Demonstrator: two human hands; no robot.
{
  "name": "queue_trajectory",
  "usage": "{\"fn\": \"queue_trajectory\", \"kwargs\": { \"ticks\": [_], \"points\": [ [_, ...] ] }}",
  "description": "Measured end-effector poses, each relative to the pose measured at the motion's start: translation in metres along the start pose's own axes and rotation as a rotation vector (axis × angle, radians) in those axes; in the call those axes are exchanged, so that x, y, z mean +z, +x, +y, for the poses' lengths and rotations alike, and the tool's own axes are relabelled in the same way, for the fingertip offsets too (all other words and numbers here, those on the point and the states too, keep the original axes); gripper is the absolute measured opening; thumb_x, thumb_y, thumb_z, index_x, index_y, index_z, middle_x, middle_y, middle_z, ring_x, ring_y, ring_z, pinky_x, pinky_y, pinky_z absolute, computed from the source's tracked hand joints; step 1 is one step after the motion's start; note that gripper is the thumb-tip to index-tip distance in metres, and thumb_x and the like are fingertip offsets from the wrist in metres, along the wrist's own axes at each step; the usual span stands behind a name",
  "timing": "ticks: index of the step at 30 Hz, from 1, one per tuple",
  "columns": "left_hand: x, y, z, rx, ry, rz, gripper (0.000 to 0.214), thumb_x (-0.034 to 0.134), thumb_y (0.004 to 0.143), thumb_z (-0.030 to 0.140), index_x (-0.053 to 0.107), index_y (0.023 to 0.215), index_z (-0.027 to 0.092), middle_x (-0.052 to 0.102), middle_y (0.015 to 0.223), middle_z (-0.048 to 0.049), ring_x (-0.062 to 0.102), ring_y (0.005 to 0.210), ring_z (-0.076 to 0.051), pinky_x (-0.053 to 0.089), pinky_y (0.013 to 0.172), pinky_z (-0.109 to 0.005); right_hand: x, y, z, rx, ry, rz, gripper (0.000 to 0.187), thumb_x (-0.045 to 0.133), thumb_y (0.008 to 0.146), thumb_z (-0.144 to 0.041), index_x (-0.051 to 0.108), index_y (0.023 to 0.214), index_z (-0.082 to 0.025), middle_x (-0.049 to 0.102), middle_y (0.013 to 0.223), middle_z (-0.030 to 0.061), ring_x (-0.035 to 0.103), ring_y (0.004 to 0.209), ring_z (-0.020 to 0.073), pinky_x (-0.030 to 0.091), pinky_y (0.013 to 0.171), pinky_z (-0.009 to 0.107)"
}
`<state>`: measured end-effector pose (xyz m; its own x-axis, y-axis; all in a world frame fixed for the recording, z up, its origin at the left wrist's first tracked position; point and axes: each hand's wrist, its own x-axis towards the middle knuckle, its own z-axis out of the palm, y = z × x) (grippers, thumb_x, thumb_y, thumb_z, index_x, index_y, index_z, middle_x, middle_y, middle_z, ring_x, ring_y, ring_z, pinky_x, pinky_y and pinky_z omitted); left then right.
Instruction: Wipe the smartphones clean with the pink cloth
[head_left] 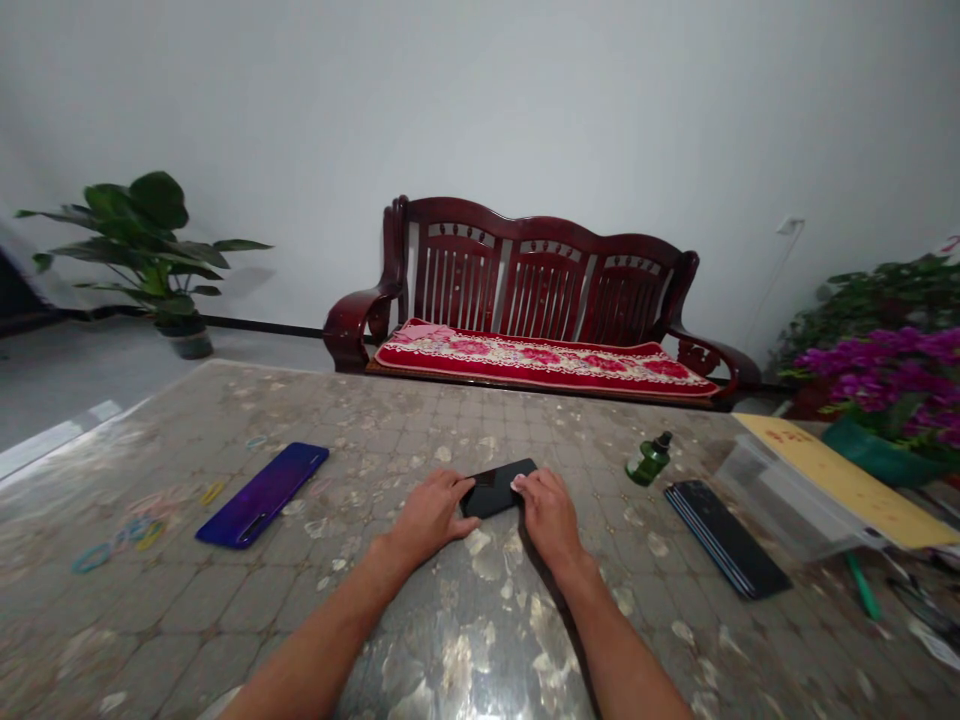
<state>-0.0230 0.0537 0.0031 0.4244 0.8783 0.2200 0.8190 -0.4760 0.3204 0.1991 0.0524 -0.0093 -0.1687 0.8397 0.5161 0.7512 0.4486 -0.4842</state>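
Observation:
A black phone [498, 487] lies flat on the patterned table [420, 620], screen up. My left hand [430, 516] rests at its near left edge, fingers curled against the phone's side. My right hand [548, 513] sits at its right end, with the fingertips on the phone's near right corner. Both hands grip the phone between them while it stays on the table top.
A blue-purple phone [264, 493] lies to the left, with coloured rubber bands [127, 533] beyond it. To the right stand a small green bottle [649, 459], a stack of dark phones [724, 535] and a clear box with a yellow envelope [817, 490]. A red bench [540, 310] stands behind.

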Motion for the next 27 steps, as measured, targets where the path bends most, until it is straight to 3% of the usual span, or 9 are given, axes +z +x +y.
{"fn": "queue_trajectory", "kwargs": {
  "ticks": [5,8,12,17,19,23,27],
  "points": [
    [-0.003,0.001,0.006,0.017,0.109,-0.047,0.039,0.066,0.086,0.036,0.064,0.121,0.018,0.068,0.117,-0.0122,0.061,0.108,-0.030,0.047,0.096,-0.040,-0.001,0.007,0.033,0.273,0.216,0.210,0.025,0.053,0.090,-0.032,0.075,0.094,-0.020,0.068,0.091,0.0070,0.061,0.089,0.0205,0.047,0.085,0.033],
    [-0.005,0.003,0.010,-0.004,0.147,-0.060,0.032,0.060,0.092,0.033,0.064,0.119,0.018,0.070,0.112,-0.0112,0.063,0.106,-0.028,0.048,0.094,-0.038,-0.002,0.009,0.033,0.295,0.293,0.296,0.027,0.053,0.090,-0.035,0.075,0.096,-0.020,0.069,0.095,0.0072,0.062,0.091,0.0198,0.048,0.087,0.033],
    [-0.004,0.006,0.010,-0.075,0.175,-0.075,0.026,0.050,0.098,0.032,0.064,0.117,0.019,0.073,0.103,-0.0105,0.066,0.100,-0.026,0.050,0.085,-0.033,-0.001,0.008,0.012,0.154,0.225,0.341,0.025,0.053,0.093,-0.033,0.074,0.097,-0.022,0.067,0.094,0.0065,0.060,0.091,0.0190,0.047,0.086,0.032],
    [0.004,0.007,-0.001,-0.087,0.132,-0.018,0.026,0.045,0.100,0.034,0.067,0.109,0.023,0.073,0.094,-0.0078,0.068,0.092,-0.023,0.049,0.080,-0.029,0.002,0.005,-0.026,-0.120,0.140,0.143,0.025,0.048,0.098,-0.024,0.073,0.104,-0.025,0.067,0.094,0.0057,0.057,0.092,0.0181,0.046,0.085,0.030],
    [0.007,0.006,-0.004,-0.091,0.084,0.014,0.028,0.045,0.100,0.036,0.068,0.106,0.023,0.072,0.092,-0.0076,0.067,0.090,-0.023,0.049,0.080,-0.030,0.000,0.007,-0.031,-0.149,0.100,0.076,0.026,0.047,0.099,-0.022,0.073,0.103,-0.025,0.067,0.096,0.0059,0.056,0.094,0.0186,0.045,0.086,0.031],
    [0.010,0.006,-0.007,-0.113,0.014,0.038,0.030,0.045,0.099,0.039,0.069,0.103,0.021,0.071,0.089,-0.0083,0.067,0.087,-0.023,0.049,0.081,-0.031,-0.006,0.016,-0.012,0.000,0.063,0.135,0.028,0.046,0.097,-0.022,0.073,0.101,-0.024,0.066,0.095,0.0068,0.056,0.093,0.0196,0.045,0.086,0.032],
    [0.008,0.007,-0.005,-0.120,0.054,0.006,0.028,0.046,0.099,0.035,0.069,0.107,0.021,0.071,0.093,-0.0096,0.067,0.092,-0.025,0.049,0.083,-0.032,-0.007,0.029,0.026,0.271,0.237,0.300,0.025,0.052,0.090,-0.029,0.074,0.095,-0.020,0.067,0.094,0.0071,0.058,0.093,0.0206,0.045,0.088,0.034]
  ]
}}
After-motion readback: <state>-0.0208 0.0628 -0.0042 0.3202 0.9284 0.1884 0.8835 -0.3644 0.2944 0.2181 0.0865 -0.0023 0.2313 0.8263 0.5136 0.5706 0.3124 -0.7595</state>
